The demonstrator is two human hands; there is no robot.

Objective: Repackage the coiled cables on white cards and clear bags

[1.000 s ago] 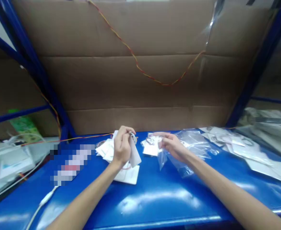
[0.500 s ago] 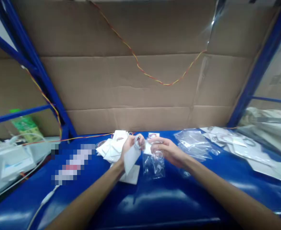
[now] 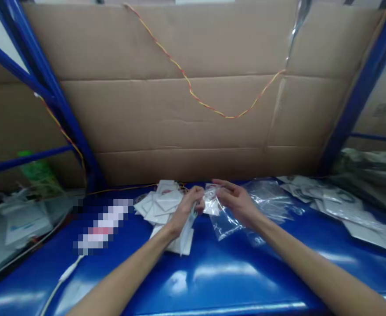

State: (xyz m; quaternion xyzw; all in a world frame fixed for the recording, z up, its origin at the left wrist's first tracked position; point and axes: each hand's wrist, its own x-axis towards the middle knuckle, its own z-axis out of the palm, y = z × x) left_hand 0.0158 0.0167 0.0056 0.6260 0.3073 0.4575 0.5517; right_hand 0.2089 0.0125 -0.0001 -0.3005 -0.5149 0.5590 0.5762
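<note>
My left hand (image 3: 185,213) is closed around a thin white card (image 3: 186,230), turned nearly edge-on; part of it is hidden by the fingers. Close beside it, my right hand (image 3: 237,199) pinches a clear plastic bag (image 3: 225,223), which hangs down and tilts to the right. The fingertips of both hands almost meet at the bag's top. A pile of white cards (image 3: 156,208) lies just left of my left hand. Under the left wrist is another flat white piece (image 3: 186,243). A stack of clear bags (image 3: 268,199) lies to the right of my right hand.
White packets (image 3: 337,199) spread over the right side of the blue table (image 3: 212,285). A white cable (image 3: 66,274) runs along the left to a pixelated object. Blue posts (image 3: 57,101) frame a cardboard wall (image 3: 179,131) with a twisted wire hanging across it.
The white card in my left hand has turned from face-on to nearly edge-on. The clear bag, which hung straight, is now gripped by my right hand and slanted to the right.
</note>
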